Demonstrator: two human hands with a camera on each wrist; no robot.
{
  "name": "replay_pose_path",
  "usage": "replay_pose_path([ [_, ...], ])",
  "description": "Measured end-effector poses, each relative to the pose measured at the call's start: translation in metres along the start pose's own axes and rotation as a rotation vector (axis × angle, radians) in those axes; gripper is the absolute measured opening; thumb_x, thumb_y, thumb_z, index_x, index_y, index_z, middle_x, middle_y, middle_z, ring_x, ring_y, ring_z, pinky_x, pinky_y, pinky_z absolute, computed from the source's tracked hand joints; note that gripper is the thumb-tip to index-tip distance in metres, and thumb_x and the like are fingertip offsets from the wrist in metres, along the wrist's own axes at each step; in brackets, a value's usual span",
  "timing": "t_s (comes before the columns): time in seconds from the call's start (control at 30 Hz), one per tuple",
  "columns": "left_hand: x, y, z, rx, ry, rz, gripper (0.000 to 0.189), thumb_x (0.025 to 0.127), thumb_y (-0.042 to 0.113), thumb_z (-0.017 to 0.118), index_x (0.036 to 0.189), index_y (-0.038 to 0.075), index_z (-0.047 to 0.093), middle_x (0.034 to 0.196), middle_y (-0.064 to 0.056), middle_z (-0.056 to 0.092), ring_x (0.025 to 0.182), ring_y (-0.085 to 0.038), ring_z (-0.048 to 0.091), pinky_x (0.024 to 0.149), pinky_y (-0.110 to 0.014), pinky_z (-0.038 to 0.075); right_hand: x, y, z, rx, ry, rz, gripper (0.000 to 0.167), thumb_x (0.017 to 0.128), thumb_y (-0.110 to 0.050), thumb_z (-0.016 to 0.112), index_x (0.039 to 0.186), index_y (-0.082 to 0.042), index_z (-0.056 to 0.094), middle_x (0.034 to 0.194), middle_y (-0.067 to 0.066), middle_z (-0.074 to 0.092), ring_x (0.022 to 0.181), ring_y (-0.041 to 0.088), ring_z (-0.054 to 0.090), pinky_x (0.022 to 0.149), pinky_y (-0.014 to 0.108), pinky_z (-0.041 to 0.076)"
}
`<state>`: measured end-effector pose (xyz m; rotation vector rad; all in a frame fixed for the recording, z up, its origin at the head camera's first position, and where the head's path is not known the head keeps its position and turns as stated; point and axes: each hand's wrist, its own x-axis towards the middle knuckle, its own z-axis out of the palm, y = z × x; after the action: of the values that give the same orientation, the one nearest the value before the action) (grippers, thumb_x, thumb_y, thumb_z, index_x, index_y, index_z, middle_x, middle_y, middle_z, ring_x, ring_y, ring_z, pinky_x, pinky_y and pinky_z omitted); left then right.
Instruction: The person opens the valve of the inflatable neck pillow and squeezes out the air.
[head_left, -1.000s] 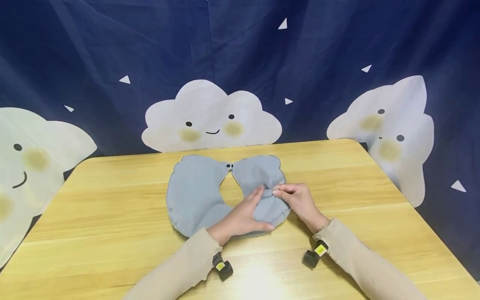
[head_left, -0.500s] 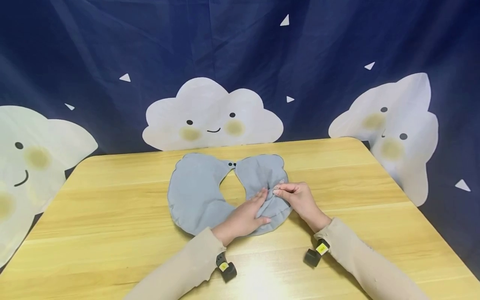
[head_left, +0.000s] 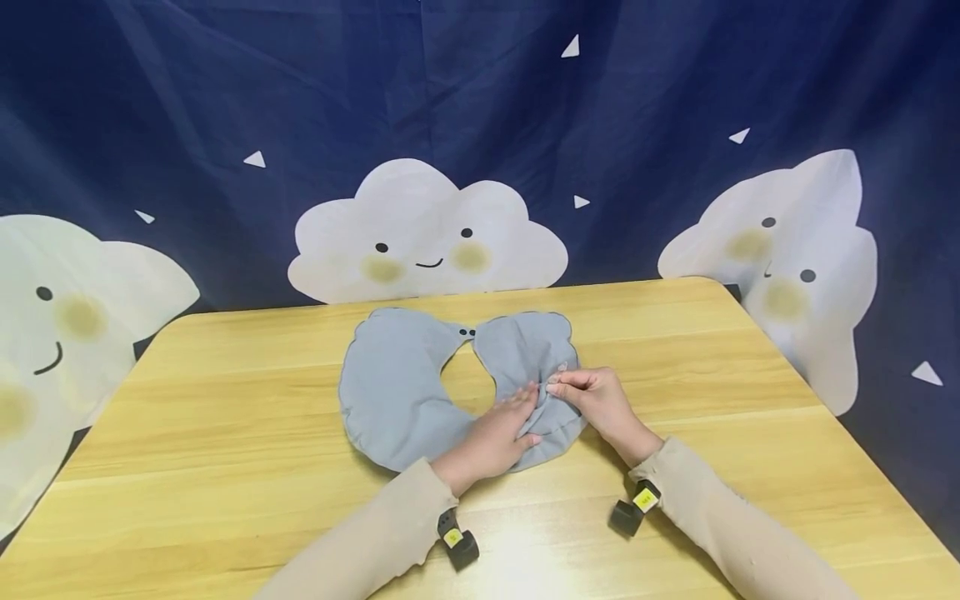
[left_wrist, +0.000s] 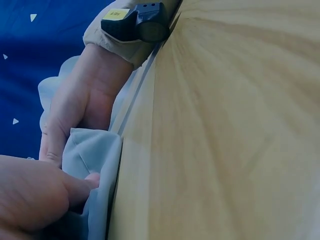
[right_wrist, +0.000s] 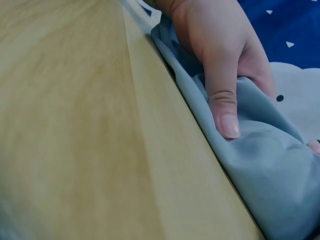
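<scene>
While the table [head_left: 225,433] carries it, gray U-shaped pillow [head_left: 390,383] lies under left hand [head_left: 491,437], pressing with extended fingers, and right hand [head_left: 602,407], pinching a small bit of it; two dark dots [head_left: 462,332] sit beyond both hands.

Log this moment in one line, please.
Left hand: resting on grey neck pillow | Right hand: pinching at pillow's right half, pinched piece unclear | Pillow: on wooden table, creased near hands

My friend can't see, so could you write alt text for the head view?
The left hand rests on a curved grey cushion on a wooden table; the right hand pinches at it. A blue, cloud-printed backdrop hangs behind.
</scene>
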<state>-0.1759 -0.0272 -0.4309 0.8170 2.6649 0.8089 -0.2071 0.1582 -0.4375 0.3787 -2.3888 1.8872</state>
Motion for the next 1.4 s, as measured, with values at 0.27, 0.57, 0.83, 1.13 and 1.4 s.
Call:
replay_pose_path([
  [0.27, 0.001, 0.005, 0.003, 0.092, -0.05, -0.036, 0.063, 0.099, 0.023, 0.046, 0.149, -0.001, 0.017, 0.157, -0.011, 0.012, 0.144, -0.024, 0.013, 0.115, -0.04, 0.014, 0.0, 0.002, 0.0, 0.011, -0.008, 0.017, 0.013, 0.08, 0.004, 0.07, 0.088, 0.013, 0.07, 0.088, 0.027, 0.068, 0.08, 0.0, 0.064, 0.075, 0.016, 0.051],
  [0.57, 0.002, 0.006, 0.006, 0.164, -0.055, -0.047, 0.058, 0.1, 0.02, 0.042, 0.149, -0.001, 0.018, 0.157, -0.011, 0.012, 0.144, -0.023, 0.012, 0.116, -0.039, 0.013, 0.001, 0.003, 0.001, 0.003, -0.012, 0.007, 0.014, 0.079, 0.002, 0.072, 0.087, 0.013, 0.07, 0.086, 0.023, 0.069, 0.081, 0.003, 0.065, 0.074, 0.015, 0.051],
  [0.83, 0.004, 0.006, 0.007, 0.193, -0.069, -0.056, 0.057, 0.099, 0.02, 0.042, 0.148, 0.0, 0.021, 0.156, -0.009, 0.013, 0.144, -0.022, 0.012, 0.116, -0.038, 0.013, 0.0, 0.003, 0.0, 0.003, -0.029, 0.005, 0.013, 0.079, 0.003, 0.071, 0.088, 0.013, 0.07, 0.09, 0.026, 0.068, 0.084, -0.003, 0.064, 0.078, 0.015, 0.05],
  [1.13, 0.003, 0.009, 0.004, 0.213, -0.092, -0.068, 0.054, 0.1, 0.02, 0.039, 0.148, -0.001, 0.024, 0.157, -0.01, 0.014, 0.144, -0.023, 0.011, 0.116, -0.039, 0.013, 0.0, 0.006, 0.001, -0.02, -0.031, 0.006, 0.012, 0.079, 0.004, 0.071, 0.088, 0.013, 0.071, 0.086, 0.022, 0.07, 0.08, -0.002, 0.063, 0.075, 0.015, 0.051],
  [1.4, 0.003, 0.01, 0.005, 0.198, -0.104, -0.084, 0.055, 0.1, 0.022, 0.037, 0.148, 0.001, 0.023, 0.157, -0.007, 0.01, 0.144, -0.021, 0.008, 0.116, -0.038, 0.01, 0.0, 0.007, 0.001, -0.001, -0.044, -0.001, 0.013, 0.079, 0.003, 0.071, 0.088, 0.013, 0.07, 0.087, 0.023, 0.07, 0.08, 0.001, 0.064, 0.075, 0.016, 0.051],
])
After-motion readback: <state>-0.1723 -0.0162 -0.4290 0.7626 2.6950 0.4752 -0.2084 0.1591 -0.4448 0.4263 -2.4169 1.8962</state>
